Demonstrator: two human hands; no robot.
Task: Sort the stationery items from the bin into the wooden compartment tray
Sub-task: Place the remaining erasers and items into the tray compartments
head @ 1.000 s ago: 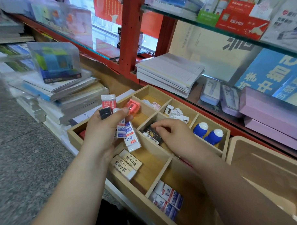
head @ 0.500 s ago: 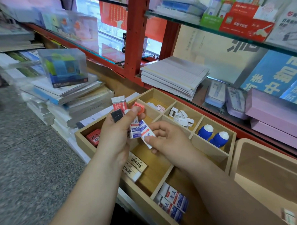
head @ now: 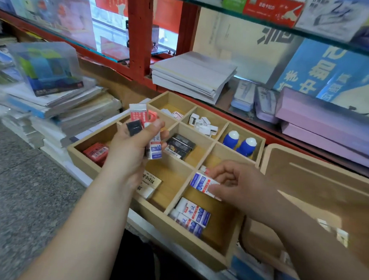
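The wooden compartment tray [head: 202, 248] lies in front of me, with erasers sorted into its cells. My left hand [head: 130, 150] hovers over the tray's left side and grips a bundle of erasers [head: 155, 146]: red-white, black and blue-white ones. My right hand [head: 238, 186] pinches one blue-white eraser [head: 201, 183] above the near right cell, where two matching blue-white erasers [head: 192, 215] lie. Other cells hold black erasers [head: 180, 146], a red eraser [head: 96, 152], beige erasers [head: 149, 183], white pieces [head: 203, 123] and two blue-white round items [head: 241, 143].
The wooden bin [head: 316, 186] sits right of the tray, with small items at its bottom. Stacks of notebooks [head: 54, 114] and a clear box [head: 46, 69] stand to the left. A paper stack [head: 194, 74] and pink boxes [head: 328, 124] fill the shelf behind.
My right hand took a blue-white eraser from the bundle in my left hand and carried it right and toward me, over the near right cell. The view shifted slightly.
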